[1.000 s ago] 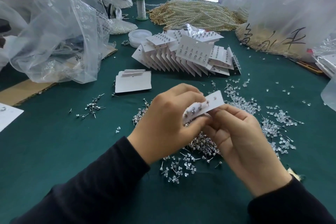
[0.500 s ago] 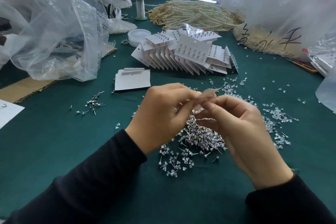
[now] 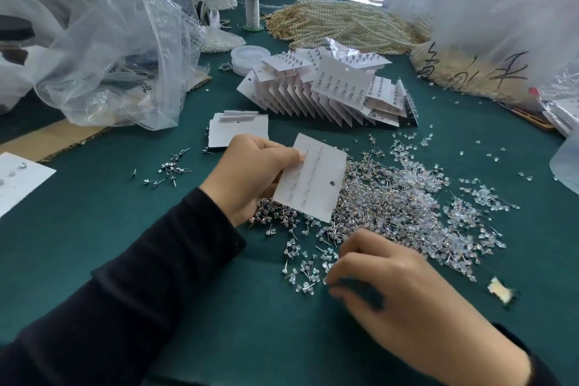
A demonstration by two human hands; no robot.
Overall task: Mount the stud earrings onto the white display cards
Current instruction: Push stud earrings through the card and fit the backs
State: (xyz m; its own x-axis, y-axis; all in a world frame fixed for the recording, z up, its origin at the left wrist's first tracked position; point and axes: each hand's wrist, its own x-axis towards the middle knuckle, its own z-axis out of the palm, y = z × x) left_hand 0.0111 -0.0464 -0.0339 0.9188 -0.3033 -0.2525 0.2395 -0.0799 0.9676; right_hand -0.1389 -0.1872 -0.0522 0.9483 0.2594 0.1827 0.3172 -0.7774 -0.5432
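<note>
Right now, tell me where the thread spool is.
Head view, far centre-left: the thread spool stands upright, just left of the pearl strands.

a green table (image 3: 94, 229) carries a heap of stud earrings (image 3: 391, 197) centre-right, blank cards (image 3: 232, 128) beyond it, fanned filled cards (image 3: 329, 97) farther, pearl strands (image 3: 344, 25) far, clear plastic bags (image 3: 109, 56) left.

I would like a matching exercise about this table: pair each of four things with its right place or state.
Things:
1. display card
2. thread spool
3. filled cards
4. loose studs

States:
A. standing upright beside the pearl strands
B. fanned in a leaning row
C. gripped by the left hand
D. heaped on the green cloth

Pairs: 1-C, 2-A, 3-B, 4-D.
</note>
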